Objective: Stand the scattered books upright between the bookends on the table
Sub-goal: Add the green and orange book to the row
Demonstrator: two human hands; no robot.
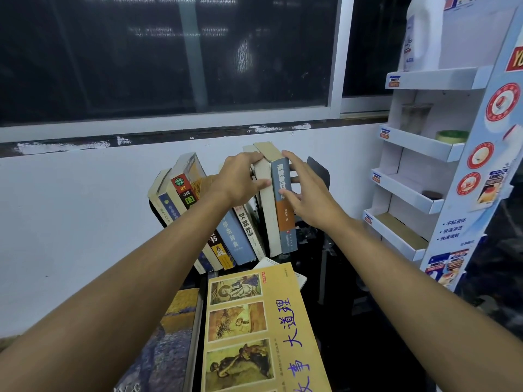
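Observation:
Several books (240, 239) lean leftward in a row on the dark table. At the row's right end two taller books stand nearly upright: a pale one (267, 216) and a blue-and-orange one (285, 219). My left hand (240, 179) holds the tops of these two from the left, fingers over the upper edge. My right hand (305, 190) presses flat against the blue-and-orange book from the right. A black bookend (321, 171) rises just behind my right hand. The left bookend (157, 210) shows only as a dark edge under the leaning books. A yellow book (263, 329) lies flat in front.
A blue-and-yellow book (167, 343) lies flat left of the yellow one. A white cardboard display shelf (418, 171) with a jug, jar and tape roll stands at the right. A white wall and a dark window run behind the table.

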